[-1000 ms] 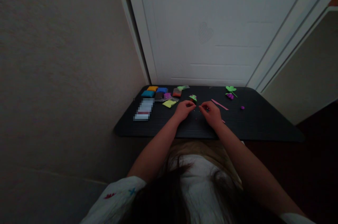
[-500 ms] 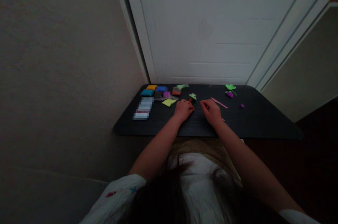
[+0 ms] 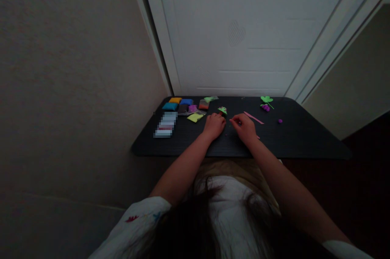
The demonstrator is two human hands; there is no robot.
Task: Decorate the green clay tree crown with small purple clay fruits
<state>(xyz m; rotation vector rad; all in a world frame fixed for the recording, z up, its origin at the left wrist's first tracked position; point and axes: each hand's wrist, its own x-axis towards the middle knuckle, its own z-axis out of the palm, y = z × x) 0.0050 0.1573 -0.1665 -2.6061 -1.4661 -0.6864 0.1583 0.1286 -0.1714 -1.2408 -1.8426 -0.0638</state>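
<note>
Forearms, two, reach in from the near edge over one black table (image 3: 304,143). One slim pink tool (image 3: 258,137) shows only its end beside the right wrist. Left hand (image 3: 214,125): palm down, fingers curled; cannot tell whether it grips anything. Right hand (image 3: 244,127): thumb and forefinger drawn close together; anything between them is too small to tell. A few tiny crumbs lie between the hands. Left of them, one pixelated pale rectangle (image 3: 166,125).

Green-topped clay figure (image 3: 222,110), one, dotted, red below: just beyond the left fingertips; contact cannot be told. A second pink tool (image 3: 254,117) lies diagonally past the right hand; one purple ball (image 3: 280,121) sits apart, farther right.

Clay packets (image 3: 195,117), eight counted, cluster at far left: yellow, teal, dark, purple, red, blue, orange, light green. Far right: one purple cluster (image 3: 265,107), one green leaf shape (image 3: 267,99).
</note>
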